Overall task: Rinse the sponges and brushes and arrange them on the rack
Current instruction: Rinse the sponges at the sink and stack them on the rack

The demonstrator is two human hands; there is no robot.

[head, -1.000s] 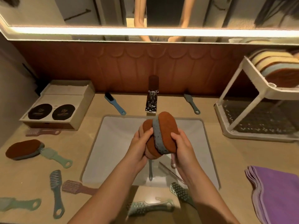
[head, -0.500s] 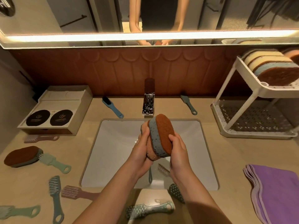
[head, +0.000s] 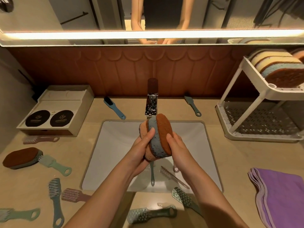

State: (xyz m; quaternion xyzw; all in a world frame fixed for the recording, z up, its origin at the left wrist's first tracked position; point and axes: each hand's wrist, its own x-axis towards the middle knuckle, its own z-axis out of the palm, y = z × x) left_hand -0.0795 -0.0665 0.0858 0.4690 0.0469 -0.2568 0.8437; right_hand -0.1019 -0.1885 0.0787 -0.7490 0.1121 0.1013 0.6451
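Observation:
Over the white sink, both my hands hold two oval sponges pressed together. The nearer one is a brown and grey-blue sponge; an orange sponge shows behind it. My left hand grips them from the left, my right hand from the right, just below the faucet. The white two-tier rack stands at the right with several sponges on its upper shelf. Another brown sponge lies on the counter at the left. Two brushes lie in the basin.
Several brushes lie on the counter: at the left, at the front edge, and two blue ones beside the faucet. A beige box sits at the back left. Folded purple cloths lie at the right. A mirror hangs above.
My hands and the sponges have risen slightly toward the faucet and kept squeezing. My view has tilted up a little, showing more of the mirror.

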